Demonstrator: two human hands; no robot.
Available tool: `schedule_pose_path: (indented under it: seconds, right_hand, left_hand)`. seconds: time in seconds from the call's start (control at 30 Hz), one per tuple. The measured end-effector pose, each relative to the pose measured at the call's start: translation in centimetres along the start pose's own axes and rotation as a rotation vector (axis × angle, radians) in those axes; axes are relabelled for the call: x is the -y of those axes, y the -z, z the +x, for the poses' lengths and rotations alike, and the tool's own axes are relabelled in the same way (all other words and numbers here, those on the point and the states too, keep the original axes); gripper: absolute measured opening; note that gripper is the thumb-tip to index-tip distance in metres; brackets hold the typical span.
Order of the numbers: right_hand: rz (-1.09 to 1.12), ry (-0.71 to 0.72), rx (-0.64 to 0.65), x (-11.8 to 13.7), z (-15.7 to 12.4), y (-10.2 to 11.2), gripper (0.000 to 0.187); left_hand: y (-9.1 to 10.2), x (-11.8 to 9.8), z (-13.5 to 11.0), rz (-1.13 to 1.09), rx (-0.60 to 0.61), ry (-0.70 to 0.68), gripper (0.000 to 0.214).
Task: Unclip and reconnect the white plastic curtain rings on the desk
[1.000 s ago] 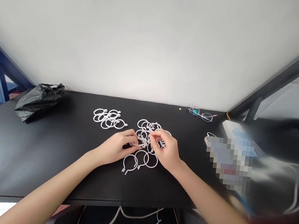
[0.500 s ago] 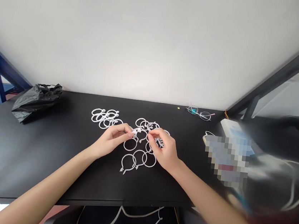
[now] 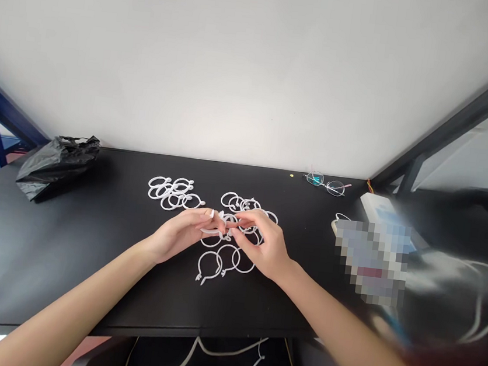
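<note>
My left hand [image 3: 183, 235] and my right hand [image 3: 259, 243] meet over the middle of a black table [image 3: 87, 247], both pinched on one white plastic ring [image 3: 221, 227] held just above the tabletop. Under and around the hands lies a loose heap of white rings [image 3: 241, 205]. Three more rings [image 3: 223, 263] lie flat in front of my hands, nearer to me. A second, tighter cluster of white rings [image 3: 173, 192] sits to the left, behind my left hand.
A crumpled black plastic bag [image 3: 56, 164] lies at the table's far left. A pair of glasses [image 3: 326, 185] rests at the back right by the white wall. A blurred-out object [image 3: 372, 256] and white cables [image 3: 476, 309] crowd the right side.
My left hand lifted a ring off the heap, and my right hand came in to pinch it too. The fingertips of both hands now touch over the ring.
</note>
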State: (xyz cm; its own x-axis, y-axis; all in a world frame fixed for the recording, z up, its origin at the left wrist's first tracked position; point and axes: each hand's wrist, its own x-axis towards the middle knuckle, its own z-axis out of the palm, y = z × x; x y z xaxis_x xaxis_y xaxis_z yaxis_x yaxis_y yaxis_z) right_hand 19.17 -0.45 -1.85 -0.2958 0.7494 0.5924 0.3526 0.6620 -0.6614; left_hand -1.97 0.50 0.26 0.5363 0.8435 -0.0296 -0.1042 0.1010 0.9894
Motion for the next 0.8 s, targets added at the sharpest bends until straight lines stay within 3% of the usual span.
schedule_pose_path:
  seconds: [0.17, 0.33, 0.47, 0.67, 0.8]
  right_hand:
    - [0.000, 0.082, 0.067, -0.2, -0.3, -0.4, 0.043]
    - [-0.004, 0.089, 0.041, -0.1, -0.4, -0.7, 0.040]
    - [-0.022, 0.119, -0.033, 0.2, -0.2, -0.6, 0.039]
    - [-0.018, 0.109, -0.085, 0.7, -0.3, -0.5, 0.036]
    - [-0.013, 0.113, -0.124, 0.8, -0.1, -0.2, 0.035]
  left_hand:
    - [-0.4, -0.3, -0.2, 0.013, 0.072, 0.052, 0.029]
    - [-0.4, -0.2, -0.2, -0.080, 0.069, 0.040, 0.023]
    - [-0.4, 0.1, -0.1, -0.108, 0.038, 0.019, 0.031]
    - [-0.3, 0.5, 0.0, 0.012, 0.010, 0.004, 0.029]
    - [-0.2, 0.7, 0.0, 0.084, -0.073, 0.000, 0.018]
